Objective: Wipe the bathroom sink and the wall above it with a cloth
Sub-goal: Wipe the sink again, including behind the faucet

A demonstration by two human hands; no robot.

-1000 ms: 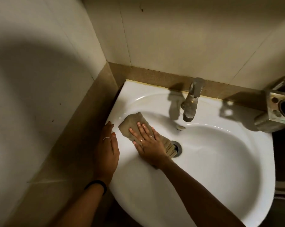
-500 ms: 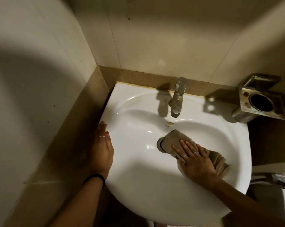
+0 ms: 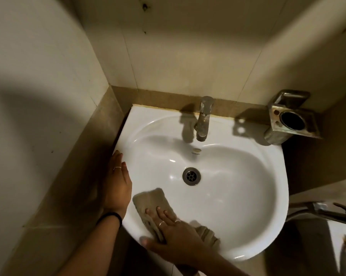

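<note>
A white sink (image 3: pixel 247 186) fills the middle of the view, its metal drain (image 3: pixel 191 175) uncovered. A beige cloth (image 3: pixel 150 202) lies on the near left slope of the basin. My right hand (image 3: pixel 174 234) presses flat on the cloth with straight fingers, and its thumb reaches over the front rim. My left hand (image 3: pixel 118 182) rests on the sink's left rim, fingers straight, with a ring and a black wristband. The tiled wall (image 3: pixel 188 56) rises behind the sink, with dark spots near the top.
A metal tap (image 3: pixel 203 118) stands at the back of the sink. A metal holder (image 3: pixel 291 120) is fixed to the wall at the right. Another metal fitting (image 3: pixel 323 212) juts in at the lower right. A brown tile band (image 3: pixel 100 136) borders the sink's left side.
My right hand has slid the cloth from the left of the basin, across the drain to the right, then to the near left slope. The left hand stays on the rim.
</note>
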